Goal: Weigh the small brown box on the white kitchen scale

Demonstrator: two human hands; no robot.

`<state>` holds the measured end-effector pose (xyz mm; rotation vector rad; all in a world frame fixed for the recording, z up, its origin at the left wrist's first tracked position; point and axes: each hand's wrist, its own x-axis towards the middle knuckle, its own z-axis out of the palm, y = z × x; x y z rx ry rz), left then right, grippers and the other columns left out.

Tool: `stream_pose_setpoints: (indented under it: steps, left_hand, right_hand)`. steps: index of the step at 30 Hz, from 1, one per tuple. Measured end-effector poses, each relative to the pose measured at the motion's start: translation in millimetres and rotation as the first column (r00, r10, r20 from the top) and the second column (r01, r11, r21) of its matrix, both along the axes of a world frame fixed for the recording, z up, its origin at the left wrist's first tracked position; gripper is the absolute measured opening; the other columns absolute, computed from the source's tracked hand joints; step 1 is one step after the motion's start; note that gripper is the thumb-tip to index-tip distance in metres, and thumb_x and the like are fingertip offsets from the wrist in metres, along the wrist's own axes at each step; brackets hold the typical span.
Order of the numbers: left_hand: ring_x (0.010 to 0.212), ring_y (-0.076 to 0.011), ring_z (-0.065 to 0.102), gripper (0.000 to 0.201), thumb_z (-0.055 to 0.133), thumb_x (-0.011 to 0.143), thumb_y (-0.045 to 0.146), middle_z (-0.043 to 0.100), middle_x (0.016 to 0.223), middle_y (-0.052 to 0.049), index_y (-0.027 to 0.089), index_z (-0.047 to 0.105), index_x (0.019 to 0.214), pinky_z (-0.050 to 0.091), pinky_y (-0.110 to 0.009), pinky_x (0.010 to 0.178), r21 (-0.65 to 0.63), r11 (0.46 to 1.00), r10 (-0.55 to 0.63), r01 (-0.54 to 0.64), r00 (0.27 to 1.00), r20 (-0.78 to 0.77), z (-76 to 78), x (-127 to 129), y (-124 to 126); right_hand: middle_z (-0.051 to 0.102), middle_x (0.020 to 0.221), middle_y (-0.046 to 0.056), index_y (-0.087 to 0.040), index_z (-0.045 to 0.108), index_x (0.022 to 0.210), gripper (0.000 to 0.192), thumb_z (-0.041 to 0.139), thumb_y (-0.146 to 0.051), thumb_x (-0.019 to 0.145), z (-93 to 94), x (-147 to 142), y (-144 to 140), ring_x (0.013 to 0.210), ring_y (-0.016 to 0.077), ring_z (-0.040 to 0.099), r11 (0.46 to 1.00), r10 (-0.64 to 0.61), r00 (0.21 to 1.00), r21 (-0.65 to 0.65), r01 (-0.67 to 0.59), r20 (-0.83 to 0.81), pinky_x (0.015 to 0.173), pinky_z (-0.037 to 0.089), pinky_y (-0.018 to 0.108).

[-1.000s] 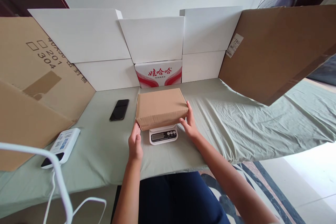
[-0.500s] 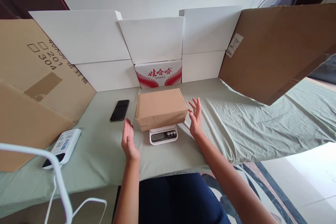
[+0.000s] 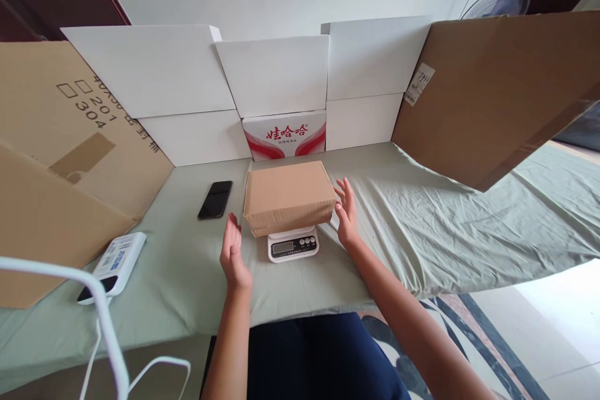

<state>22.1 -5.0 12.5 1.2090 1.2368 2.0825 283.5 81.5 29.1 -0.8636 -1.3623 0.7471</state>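
Observation:
A closed brown cardboard box [image 3: 287,195] rests on a small white digital scale [image 3: 293,245] on the green cloth-covered table [image 3: 422,219]. My left hand [image 3: 233,255] hovers open just left of the box's near corner, palm turned toward it, not touching. My right hand [image 3: 347,212] is open beside the box's right end, fingers spread, a small gap away. Neither hand holds anything.
A black phone [image 3: 215,199] lies left of the box. A white device [image 3: 114,266] with a cable sits near the left front edge. White cartons [image 3: 272,75] and large brown cardboard sheets [image 3: 497,87] wall in the table. A white tube frame [image 3: 103,319] crosses the lower left.
A second ago both hands gripped the box's ends on the scale. They let go and drew apart; the box stays on the scale.

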Motion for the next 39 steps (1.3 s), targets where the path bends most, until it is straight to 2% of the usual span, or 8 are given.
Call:
stream_pose_setpoints:
  steps: [8,15,22,27,31,34,37,39]
  left_hand:
    - [0.159,-0.0324,0.037,0.076,0.050,0.098,0.068,0.045,0.168,-0.014,0.021,0.054,0.158,0.034,-0.044,0.129,-0.013,1.000,-0.003,0.003,1.000,-0.012,1.4,2,-1]
    - [0.156,-0.0338,0.041,0.074,0.054,0.098,0.066,0.050,0.164,-0.016,0.019,0.057,0.155,0.034,-0.047,0.129,-0.011,0.998,-0.062,0.062,0.998,0.002,-8.2,-1,3]
    - [0.158,-0.0356,0.037,0.080,0.057,0.095,0.068,0.043,0.168,-0.016,0.020,0.052,0.158,0.032,-0.048,0.130,-0.072,0.991,-0.116,0.115,0.993,-0.008,-10.9,-2,3]
    - [0.157,-0.0381,0.037,0.088,0.059,0.091,0.073,0.044,0.168,-0.019,0.019,0.051,0.160,0.031,-0.051,0.129,-0.106,0.985,-0.135,0.134,0.991,0.001,-9.0,0,4]
    - [0.155,-0.0390,0.042,0.089,0.058,0.090,0.075,0.053,0.161,-0.020,0.018,0.052,0.158,0.034,-0.052,0.128,-0.152,0.976,-0.156,0.158,0.987,0.025,-9.8,2,5]
    - [0.152,-0.0397,0.047,0.089,0.059,0.089,0.075,0.058,0.156,-0.022,0.017,0.055,0.156,0.037,-0.053,0.125,-0.158,0.972,-0.171,0.176,0.984,0.045,-1.7,0,11]
    - [0.151,-0.0386,0.049,0.084,0.060,0.090,0.074,0.058,0.156,-0.021,0.019,0.059,0.153,0.038,-0.052,0.124,-0.098,0.978,-0.180,0.184,0.983,0.048,22.0,-8,31]
    - [0.150,-0.0367,0.051,0.078,0.059,0.091,0.073,0.059,0.156,-0.020,0.022,0.061,0.150,0.038,-0.051,0.124,-0.056,0.978,-0.198,0.200,0.980,0.037,40.2,-14,53]
  right_hand:
    - [0.037,0.171,0.010,-0.038,0.034,0.163,0.080,0.053,-0.074,0.095,1.5,1,0,0.154,0.0388,0.044,0.999,0.040,0.999,-0.035,-0.041,-0.035,0.123,0.041,0.063]
    - [0.044,0.168,0.010,-0.036,0.036,0.163,0.075,0.049,-0.071,0.099,-2.1,0,1,0.155,0.0371,0.043,0.997,0.073,0.997,-0.004,-0.073,0.019,0.121,0.044,0.058]
    - [0.037,0.172,0.006,-0.036,0.034,0.164,0.074,0.048,-0.071,0.100,-8.0,0,0,0.159,0.0356,0.039,0.994,0.105,0.993,-0.004,-0.105,0.061,0.125,0.041,0.056]
    - [0.038,0.173,0.006,-0.035,0.036,0.164,0.075,0.048,-0.071,0.100,-2.5,-1,-2,0.160,0.0346,0.035,0.995,0.103,0.993,-0.012,-0.102,0.066,0.125,0.041,0.054]
    - [0.038,0.173,0.006,-0.033,0.035,0.165,0.076,0.049,-0.070,0.100,6.1,-3,-10,0.161,0.0347,0.036,0.985,0.159,0.986,-0.079,-0.154,0.055,0.126,0.041,0.052]
    - [0.038,0.173,0.004,-0.034,0.033,0.165,0.075,0.049,-0.069,0.101,17.5,-4,-13,0.160,0.0335,0.037,0.983,0.173,0.985,-0.072,-0.171,0.021,0.128,0.039,0.051]
    - [0.038,0.173,0.003,-0.035,0.033,0.165,0.073,0.049,-0.067,0.102,38.2,-6,-2,0.161,0.0324,0.036,0.987,0.161,0.987,-0.017,-0.160,0.016,0.131,0.035,0.051]
    - [0.038,0.173,0.002,-0.036,0.032,0.165,0.071,0.048,-0.067,0.102,52.9,-12,15,0.161,0.0311,0.036,0.987,0.158,0.987,0.028,-0.159,0.025,0.132,0.033,0.050]
